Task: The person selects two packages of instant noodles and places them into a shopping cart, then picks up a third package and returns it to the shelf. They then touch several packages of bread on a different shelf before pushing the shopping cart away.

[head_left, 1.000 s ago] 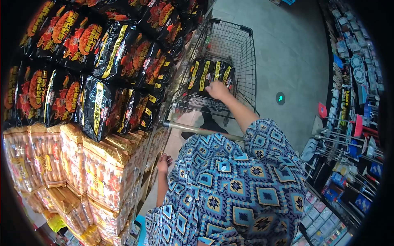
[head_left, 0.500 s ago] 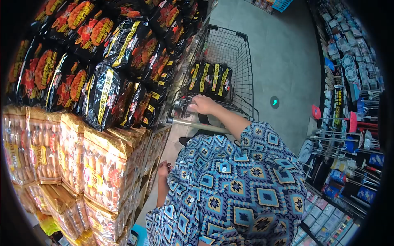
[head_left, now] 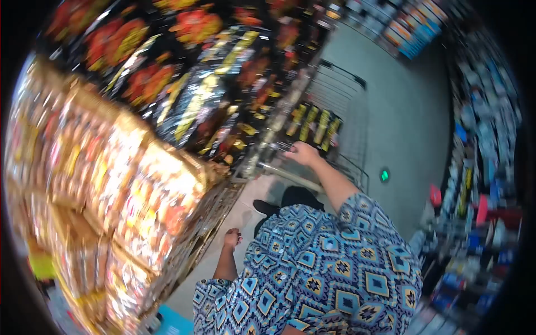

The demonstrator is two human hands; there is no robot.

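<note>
My right hand (head_left: 302, 152) is closed on the near wire part of a black shopping cart (head_left: 341, 84), just beyond its pale handle bar (head_left: 291, 177). Inside the cart, against its left side, stand several black packages (head_left: 322, 127) with yellow strips. Low beside my body hangs my left hand (head_left: 233, 238), its fingers curled in and nothing visible in them. That hand is nearest to the stacked gold-topped bread packs (head_left: 167, 184), apart from them.
Black snack bags (head_left: 195, 95) are piled along the left. Grey floor (head_left: 402, 106) runs ahead to a blue basket (head_left: 420, 42). Shelves with hanging goods (head_left: 486, 151) line the right, blurred. A green floor light (head_left: 384, 175) lies right of the cart.
The view has turned, blurring the shelves, and the cart sits further right in it. My right hand stays on the cart. A dark shoe and leg now show more below the handle.
</note>
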